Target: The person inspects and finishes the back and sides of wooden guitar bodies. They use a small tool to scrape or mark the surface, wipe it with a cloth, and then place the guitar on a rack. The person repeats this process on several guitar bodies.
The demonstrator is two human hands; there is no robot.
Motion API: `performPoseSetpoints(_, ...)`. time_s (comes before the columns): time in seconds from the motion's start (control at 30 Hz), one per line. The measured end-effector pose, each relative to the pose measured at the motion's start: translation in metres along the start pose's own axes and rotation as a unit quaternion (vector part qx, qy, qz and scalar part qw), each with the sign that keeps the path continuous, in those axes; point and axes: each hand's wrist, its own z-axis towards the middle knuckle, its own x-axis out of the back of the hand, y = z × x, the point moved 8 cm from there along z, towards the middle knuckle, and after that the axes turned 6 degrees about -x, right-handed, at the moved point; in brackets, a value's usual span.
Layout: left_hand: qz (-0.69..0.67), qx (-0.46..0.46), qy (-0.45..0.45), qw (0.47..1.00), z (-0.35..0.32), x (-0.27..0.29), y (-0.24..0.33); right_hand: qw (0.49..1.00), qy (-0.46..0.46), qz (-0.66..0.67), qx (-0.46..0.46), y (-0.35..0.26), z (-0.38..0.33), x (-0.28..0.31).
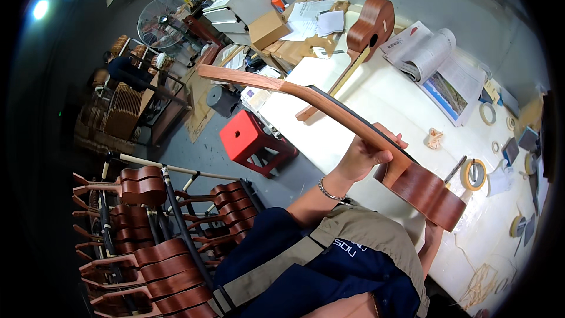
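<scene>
Left hand [362,156] wrapped around the neck of an unstrung ukulele [353,135] held tilted over the white workbench [376,94], right hand [434,232] under its body — grip unclear, rack [176,229] stacked with ukuleles, 1 more ukulele [368,26] on the bench, 1 red stool [250,138].

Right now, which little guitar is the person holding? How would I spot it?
Find the long white workbench. Above its near edge, the left hand wraps the neck of a reddish-brown ukulele. Unlike the ukulele lying on the bench, it is lifted up, neck pointing left.
</scene>
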Motion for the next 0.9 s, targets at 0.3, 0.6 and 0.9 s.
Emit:
performPoseSetpoints(0.3,0.015,0.005,0.089,0.996,0.001,-0.001,0.027,1.0,-0.022,0.0,-0.008,-0.005,0.005,-0.004)
performPoseSetpoints(0.6,0.071,0.009,0.114,0.991,0.005,0.011,0.033,0.997,-0.066,0.003,-0.035,-0.01,0.0,-0.012)
performPoseSetpoints(0.9,0.047,-0.047,0.112,0.992,-0.002,0.009,0.059,0.97,-0.183,0.06,-0.15,0.001,-0.013,-0.052)
